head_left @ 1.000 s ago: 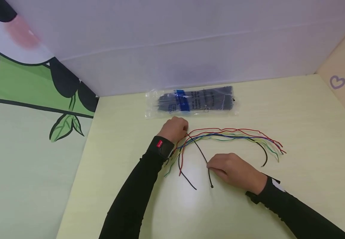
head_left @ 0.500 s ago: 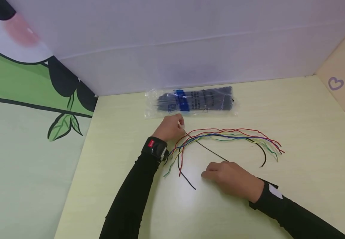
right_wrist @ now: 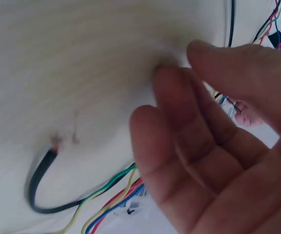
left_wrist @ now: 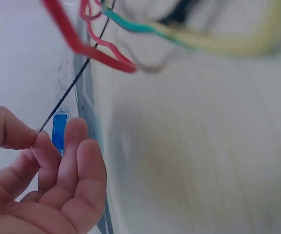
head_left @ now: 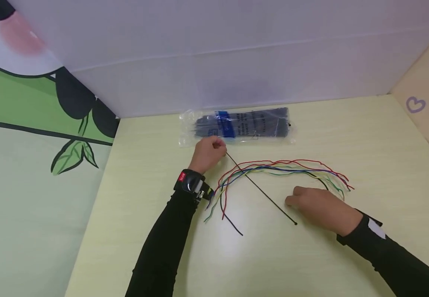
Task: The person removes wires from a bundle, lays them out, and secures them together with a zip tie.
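A thin black cable tie [head_left: 266, 195] slants across the table, with its small head at the lower right end. My left hand [head_left: 207, 154] pinches the tie's thin tip between thumb and forefinger, as the left wrist view also shows, while the other fingers [left_wrist: 90, 168] are loosely bent. The tie crosses the left part of a loose bundle of red, blue, green, yellow and black wires [head_left: 285, 168]. Beside the bundle's right end, my right hand [head_left: 322, 210] hovers with relaxed fingers, holding nothing. A black wire with a bare copper end [right_wrist: 48, 165] curves near it in the right wrist view.
A clear plastic bag [head_left: 251, 123] of dark cable ties lies at the back of the pale table [head_left: 259, 264], just beyond my left hand. Behind it rises a white wall panel [head_left: 236, 78]. A printed panel [head_left: 24, 103] stands at the left.
My left hand has moved back toward the bag, drawing the tie straight. My right hand has let go of the tie and moved right, exposing the tie's head.
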A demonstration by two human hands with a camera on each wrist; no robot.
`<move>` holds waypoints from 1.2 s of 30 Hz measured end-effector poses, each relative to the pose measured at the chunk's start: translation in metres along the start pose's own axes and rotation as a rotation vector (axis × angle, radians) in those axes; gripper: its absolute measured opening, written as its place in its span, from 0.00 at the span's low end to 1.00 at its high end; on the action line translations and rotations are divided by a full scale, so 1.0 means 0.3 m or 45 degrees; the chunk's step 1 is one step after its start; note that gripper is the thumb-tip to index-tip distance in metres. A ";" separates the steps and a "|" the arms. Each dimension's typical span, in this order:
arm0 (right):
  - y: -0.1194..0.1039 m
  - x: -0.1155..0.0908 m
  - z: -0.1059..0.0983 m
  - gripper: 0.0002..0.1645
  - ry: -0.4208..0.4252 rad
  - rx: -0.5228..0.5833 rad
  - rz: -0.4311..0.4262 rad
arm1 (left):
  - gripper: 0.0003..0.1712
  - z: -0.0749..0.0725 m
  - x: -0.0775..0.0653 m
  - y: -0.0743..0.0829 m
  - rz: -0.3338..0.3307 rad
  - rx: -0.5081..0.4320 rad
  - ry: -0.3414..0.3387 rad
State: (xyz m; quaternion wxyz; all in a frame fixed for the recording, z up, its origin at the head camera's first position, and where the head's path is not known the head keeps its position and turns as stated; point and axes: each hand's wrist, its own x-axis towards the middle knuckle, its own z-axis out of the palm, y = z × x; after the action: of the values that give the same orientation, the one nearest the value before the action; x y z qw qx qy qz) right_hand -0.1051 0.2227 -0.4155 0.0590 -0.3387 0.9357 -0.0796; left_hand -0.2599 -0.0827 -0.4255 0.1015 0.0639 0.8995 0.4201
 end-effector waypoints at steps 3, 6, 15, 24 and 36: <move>-0.027 0.008 0.025 0.25 0.075 -0.042 -0.098 | 0.09 0.007 -0.003 0.013 -0.047 -0.232 -0.018; -0.051 0.020 0.045 0.24 0.122 -0.067 -0.206 | 0.12 0.018 -0.008 0.024 -0.120 -0.447 -0.069; -0.101 0.048 0.087 0.24 0.234 -0.009 -0.458 | 0.19 0.036 -0.031 0.069 -0.247 -0.662 -0.223; -0.102 0.070 0.092 0.16 0.214 -0.019 -0.407 | 0.17 0.051 -0.030 0.066 -0.121 -0.821 -0.187; -0.124 0.129 0.071 0.11 0.409 0.603 -0.470 | 0.16 0.096 -0.024 0.029 -0.060 -0.778 -0.154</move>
State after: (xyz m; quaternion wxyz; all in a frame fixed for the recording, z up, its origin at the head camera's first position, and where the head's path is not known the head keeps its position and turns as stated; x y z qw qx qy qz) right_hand -0.1079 0.1672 -0.4315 -0.0277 -0.4625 0.8114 -0.3564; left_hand -0.2457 -0.0571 -0.4360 0.1790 0.0345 0.7251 0.6641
